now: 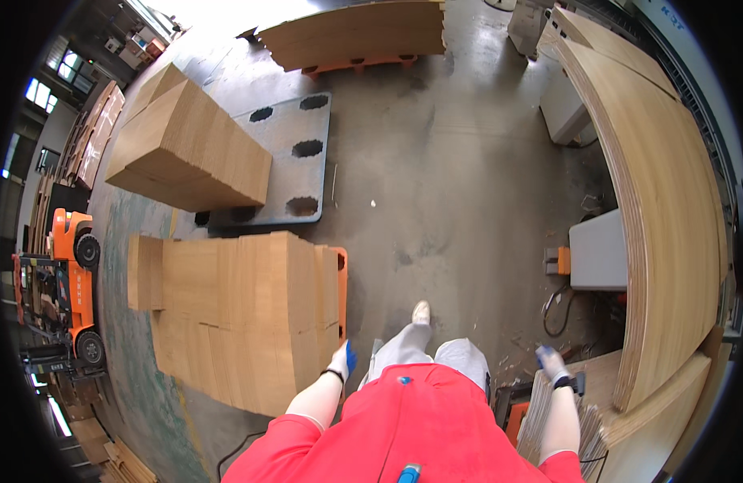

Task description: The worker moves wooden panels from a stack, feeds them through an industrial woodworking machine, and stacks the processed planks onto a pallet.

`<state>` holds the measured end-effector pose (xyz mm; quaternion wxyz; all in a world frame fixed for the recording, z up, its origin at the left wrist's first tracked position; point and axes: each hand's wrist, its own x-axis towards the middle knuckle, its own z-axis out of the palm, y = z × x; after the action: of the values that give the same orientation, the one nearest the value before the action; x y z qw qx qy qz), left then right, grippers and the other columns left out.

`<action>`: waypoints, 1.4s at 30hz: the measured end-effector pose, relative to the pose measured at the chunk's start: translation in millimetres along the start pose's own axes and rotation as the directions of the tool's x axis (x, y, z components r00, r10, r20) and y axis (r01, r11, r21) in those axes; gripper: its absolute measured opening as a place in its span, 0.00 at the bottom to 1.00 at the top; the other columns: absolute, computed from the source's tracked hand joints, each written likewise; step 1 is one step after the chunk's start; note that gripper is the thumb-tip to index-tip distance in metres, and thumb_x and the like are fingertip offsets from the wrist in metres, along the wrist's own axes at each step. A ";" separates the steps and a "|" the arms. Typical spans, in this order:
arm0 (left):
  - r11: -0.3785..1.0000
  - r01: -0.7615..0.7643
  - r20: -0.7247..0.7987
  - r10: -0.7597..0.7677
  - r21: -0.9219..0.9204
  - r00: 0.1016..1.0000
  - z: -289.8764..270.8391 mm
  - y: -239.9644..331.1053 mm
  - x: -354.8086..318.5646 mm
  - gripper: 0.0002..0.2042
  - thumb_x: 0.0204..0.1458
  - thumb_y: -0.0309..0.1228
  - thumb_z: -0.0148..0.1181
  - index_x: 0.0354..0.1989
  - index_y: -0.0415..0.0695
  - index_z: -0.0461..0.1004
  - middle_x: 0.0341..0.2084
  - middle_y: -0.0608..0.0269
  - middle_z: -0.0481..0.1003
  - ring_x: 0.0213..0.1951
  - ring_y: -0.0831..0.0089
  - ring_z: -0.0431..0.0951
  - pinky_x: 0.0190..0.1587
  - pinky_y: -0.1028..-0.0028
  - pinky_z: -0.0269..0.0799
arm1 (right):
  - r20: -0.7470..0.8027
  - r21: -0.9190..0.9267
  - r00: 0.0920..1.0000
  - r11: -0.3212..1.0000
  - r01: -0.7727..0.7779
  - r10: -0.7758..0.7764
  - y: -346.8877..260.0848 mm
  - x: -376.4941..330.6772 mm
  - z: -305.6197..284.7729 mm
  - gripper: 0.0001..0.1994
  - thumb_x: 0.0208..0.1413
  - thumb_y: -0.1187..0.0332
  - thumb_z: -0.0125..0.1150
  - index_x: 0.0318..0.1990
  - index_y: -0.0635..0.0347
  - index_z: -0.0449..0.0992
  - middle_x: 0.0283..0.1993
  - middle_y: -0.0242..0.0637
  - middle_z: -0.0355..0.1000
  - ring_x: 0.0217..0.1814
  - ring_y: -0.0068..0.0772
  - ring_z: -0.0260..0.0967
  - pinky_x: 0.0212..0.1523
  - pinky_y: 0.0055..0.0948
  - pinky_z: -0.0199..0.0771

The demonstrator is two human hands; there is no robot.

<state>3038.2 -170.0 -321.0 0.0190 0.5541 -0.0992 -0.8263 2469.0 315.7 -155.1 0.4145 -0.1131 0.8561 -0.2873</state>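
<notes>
My left hand (345, 360), in a white and blue glove, hangs beside the near stack of wooden panels (226, 322). Its fingers look loosely apart, and nothing shows in them. At my other side, my right hand (552, 364) wears a similar glove, with a dark band at the wrist. It hangs over the edge of a low panel stack (584, 382) and looks loosely open, holding nothing visible. Whether it touches the panels I cannot tell. One shoe (420, 312) is forward on the concrete floor.
Long boards (669, 177) lie on machinery at the right, above a grey base (598, 251) with a cable. A taller stack (194, 149) stands on a dark pallet (311, 121). Another stack (355, 36) is far ahead. An orange forklift (75, 282) stands far left.
</notes>
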 end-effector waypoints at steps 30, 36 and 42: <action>0.860 0.089 -0.258 0.051 0.502 0.965 782.4 642.0 345.9 0.23 0.62 0.61 0.47 0.30 0.54 0.72 0.24 0.66 0.70 0.30 0.68 0.72 0.33 0.65 0.66 | -0.609 0.682 0.781 0.409 0.606 -0.140 -830.9 844.1 -381.3 0.30 0.66 0.57 0.60 0.70 0.63 0.64 0.68 0.44 0.67 0.67 0.38 0.69 0.69 0.35 0.65; 0.667 -0.193 0.033 0.245 0.719 0.969 1111.5 981.5 533.0 0.39 0.61 0.67 0.44 0.70 0.48 0.62 0.69 0.58 0.64 0.69 0.57 0.61 0.70 0.57 0.55 | -0.624 0.765 0.755 -0.039 0.642 0.201 -840.4 894.9 -525.2 0.30 0.65 0.51 0.61 0.70 0.51 0.62 0.65 0.38 0.65 0.60 0.39 0.68 0.61 0.40 0.68; 0.619 -0.674 0.567 0.409 0.404 0.715 1489.2 1148.6 579.6 0.40 0.66 0.60 0.45 0.76 0.43 0.51 0.74 0.51 0.55 0.74 0.55 0.55 0.75 0.57 0.44 | -0.504 0.497 0.499 -0.236 0.835 0.705 -807.5 947.3 -609.5 0.36 0.58 0.40 0.63 0.69 0.45 0.62 0.77 0.31 0.51 0.71 0.38 0.49 0.73 0.47 0.48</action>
<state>1355.6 -1164.3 -91.7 0.0807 0.2812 -0.5165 -0.8047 1363.3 -504.3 6.4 -0.2038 0.3485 0.2895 -0.8679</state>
